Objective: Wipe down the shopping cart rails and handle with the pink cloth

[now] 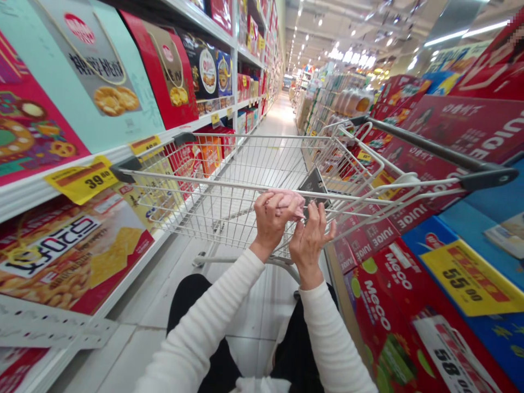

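Observation:
My left hand (267, 225) is closed around a crumpled pink cloth (291, 201), which lies over the top side rail of a wire shopping cart (196, 180). Beside it, my right hand (308, 240) is raised against the same rail with its fingers apart. Its fingertips are close to the cloth's right end; whether they touch it I cannot tell. The cart stands sideways in front of my knees, its dark handle (429, 143) at the right. A dark panel with faint print (314, 184) sits inside the cart, just behind the hands.
Shelves at left hold gift boxes (96, 60), with a yellow price tag (84, 179) on the edge. Stacked red drink cartons (385, 295) and another price sign (470, 278) line the right side closely. A tiled aisle (282, 112) runs ahead beyond the cart.

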Motion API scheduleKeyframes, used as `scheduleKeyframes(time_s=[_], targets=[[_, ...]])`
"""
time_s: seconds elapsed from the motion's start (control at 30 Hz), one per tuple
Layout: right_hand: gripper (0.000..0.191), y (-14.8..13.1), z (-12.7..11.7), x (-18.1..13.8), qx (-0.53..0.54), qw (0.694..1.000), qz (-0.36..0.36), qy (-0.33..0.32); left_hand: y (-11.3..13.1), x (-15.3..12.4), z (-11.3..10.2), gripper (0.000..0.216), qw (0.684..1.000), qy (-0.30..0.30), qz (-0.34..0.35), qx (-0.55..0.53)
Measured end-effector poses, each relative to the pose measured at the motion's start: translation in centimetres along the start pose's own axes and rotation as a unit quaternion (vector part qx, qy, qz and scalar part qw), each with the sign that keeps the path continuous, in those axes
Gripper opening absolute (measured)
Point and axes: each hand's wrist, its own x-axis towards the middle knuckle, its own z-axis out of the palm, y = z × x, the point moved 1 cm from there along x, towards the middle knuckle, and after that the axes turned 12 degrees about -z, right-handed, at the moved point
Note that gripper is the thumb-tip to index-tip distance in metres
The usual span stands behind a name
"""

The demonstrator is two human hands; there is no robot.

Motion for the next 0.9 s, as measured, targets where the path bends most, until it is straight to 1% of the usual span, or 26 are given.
scheduleKeyframes(time_s=[0.07,0.13,0.23,0.3,0.37,0.47,0.53,0.63,0.73,0.8,0.83,0.9], targets=[[0.049,0.4,-0.1,-0.1,-0.007,1.000,-0.014,-0.013,-0.2,-0.3,-0.2,0.034,1.000,-0.013,0.016,0.013],[0.049,0.8,-0.2,-0.2,-0.011,0.999,-0.027,-0.022,-0.8,-1.0,-0.7,0.033,0.999,-0.019,0.026,0.025],[0.049,1.2,-0.2,-0.5,-0.007,0.999,-0.034,-0.030,-1.7,-1.5,-1.7,0.029,0.999,-0.021,0.029,0.031],[0.050,1.1,-0.1,-0.7,-0.004,0.999,-0.031,-0.027,-1.6,-0.9,-2.2,0.028,1.000,-0.015,0.012,0.024],[0.051,0.9,0.0,-0.8,-0.002,1.000,-0.023,-0.016,-0.9,0.4,-2.2,0.029,1.000,-0.007,-0.007,0.013],[0.051,0.6,0.2,-1.2,0.005,1.000,-0.011,-0.001,-0.1,1.7,-1.6,0.032,1.000,-0.016,0.005,0.012],[0.051,0.5,0.2,-1.6,0.013,1.000,-0.006,0.008,-0.3,1.2,-1.1,0.034,0.999,-0.024,0.026,0.020],[0.049,0.6,0.1,-2.7,0.028,0.999,0.009,0.022,-2.1,-1.8,-0.7,0.035,0.998,-0.030,0.052,0.030],[0.048,0.7,0.2,-3.7,0.046,0.999,0.022,0.009,-4.2,-4.5,-0.7,0.030,0.997,-0.063,0.045,0.032],[0.046,0.6,0.6,-4.0,0.047,0.998,0.022,-0.022,-4.8,-4.8,-0.9,0.028,0.996,-0.081,0.022,0.021],[0.046,0.4,0.8,-4.1,0.042,0.998,0.024,-0.036,-4.8,-4.3,-0.9,0.029,0.997,-0.081,0.012,0.012],[0.045,0.0,1.4,-4.3,0.026,0.997,0.035,-0.056,-4.3,-2.8,-0.8,0.030,0.998,-0.060,-0.003,-0.004]])
